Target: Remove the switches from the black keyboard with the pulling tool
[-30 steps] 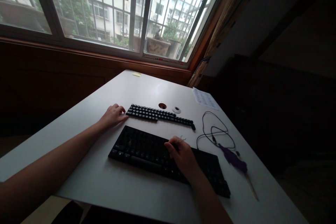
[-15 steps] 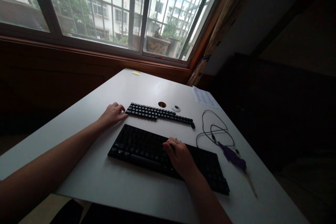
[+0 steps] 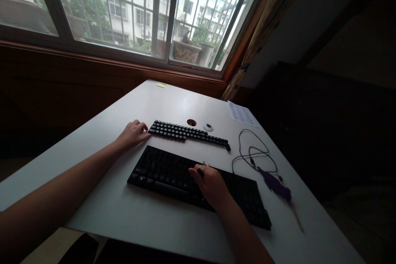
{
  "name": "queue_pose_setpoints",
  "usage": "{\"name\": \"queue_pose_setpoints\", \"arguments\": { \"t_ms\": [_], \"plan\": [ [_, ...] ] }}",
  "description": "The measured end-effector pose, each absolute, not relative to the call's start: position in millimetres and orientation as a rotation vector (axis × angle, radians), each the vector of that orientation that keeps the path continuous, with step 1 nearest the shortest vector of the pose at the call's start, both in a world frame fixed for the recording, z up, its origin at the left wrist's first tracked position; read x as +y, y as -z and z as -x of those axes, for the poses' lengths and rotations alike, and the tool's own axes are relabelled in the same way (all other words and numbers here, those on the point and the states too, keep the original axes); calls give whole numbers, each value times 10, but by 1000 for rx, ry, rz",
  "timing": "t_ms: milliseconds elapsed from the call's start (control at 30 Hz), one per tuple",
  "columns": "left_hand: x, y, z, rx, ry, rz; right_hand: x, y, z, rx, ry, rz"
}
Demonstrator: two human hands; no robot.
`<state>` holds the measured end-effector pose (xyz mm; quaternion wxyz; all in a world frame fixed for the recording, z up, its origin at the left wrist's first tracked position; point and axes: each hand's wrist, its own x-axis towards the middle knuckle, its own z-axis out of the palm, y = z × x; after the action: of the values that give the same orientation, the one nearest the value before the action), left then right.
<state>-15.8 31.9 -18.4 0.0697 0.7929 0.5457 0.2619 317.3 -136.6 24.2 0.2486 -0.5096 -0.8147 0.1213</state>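
A black keyboard [image 3: 168, 175] lies at a slant across the near part of the table. Over its middle, my right hand [image 3: 213, 185] is closed round a wire keycap puller [image 3: 204, 163], whose thin prongs stick up past the fingers. A small black keycap [image 3: 201, 172] shows at the fingertips. Loose black keycaps [image 3: 173, 130] are laid out in rows behind the keyboard, with a lone one [image 3: 228, 147] at their right end. My left hand [image 3: 132, 134] rests on the table by the left end of the rows, fingers loosely bent and thumb apart, holding nothing visible.
Right of the keyboard are a looped black cable [image 3: 260, 152] and a purple-wrapped item [image 3: 275, 183] with a thin stick [image 3: 296, 216]. A printed sheet [image 3: 243, 114], a round grommet cover [image 3: 208, 127], a cable hole [image 3: 191, 122] and yellow sticky notes [image 3: 161, 85] are farther back.
My right hand has shifted slightly left and turned, so the puller's prongs point up and a dark keycap shows at the fingertips. My left hand stays in place.
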Motion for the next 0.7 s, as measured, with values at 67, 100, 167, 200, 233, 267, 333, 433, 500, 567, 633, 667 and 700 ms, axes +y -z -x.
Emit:
{"name": "queue_pose_setpoints", "arguments": {
  "t_ms": [67, 100, 167, 200, 233, 267, 333, 433, 500, 567, 633, 667, 700],
  "plan": [
    [320, 185, 157, 1647, -787, -2385, -1369, -247, -3168, -2260, -293, 1374],
    [323, 188, 157, 1650, -784, -2386, -1373, -251, -3161, -2274, -278, 1368],
    [332, 197, 159, 1649, -779, -2389, -1383, -259, -3142, -2290, -236, 1371],
    [335, 202, 159, 1647, -780, -2390, -1387, -262, -3132, -2296, -212, 1381],
    [338, 207, 160, 1646, -782, -2389, -1389, -264, -3125, -2300, -190, 1392],
    [339, 210, 160, 1646, -785, -2387, -1388, -265, -3120, -2303, -174, 1398],
    [338, 211, 159, 1651, -786, -2384, -1374, -267, -3124, -2304, -172, 1413],
    [333, 208, 158, 1662, -781, -2377, -1323, -274, -3157, -2317, -261, 1424],
    [334, 206, 159, 1668, -777, -2367, -1285, -278, -3184, -2344, -333, 1413],
    [339, 206, 162, 1666, -767, -2364, -1256, -277, -3203, -2378, -360, 1378],
    [344, 210, 164, 1660, -762, -2370, -1243, -270, -3210, -2409, -352, 1330],
    [346, 211, 165, 1658, -763, -2374, -1241, -265, -3211, -2417, -350, 1306],
    [347, 212, 165, 1658, -765, -2377, -1242, -261, -3211, -2416, -353, 1290]
  ]
}}
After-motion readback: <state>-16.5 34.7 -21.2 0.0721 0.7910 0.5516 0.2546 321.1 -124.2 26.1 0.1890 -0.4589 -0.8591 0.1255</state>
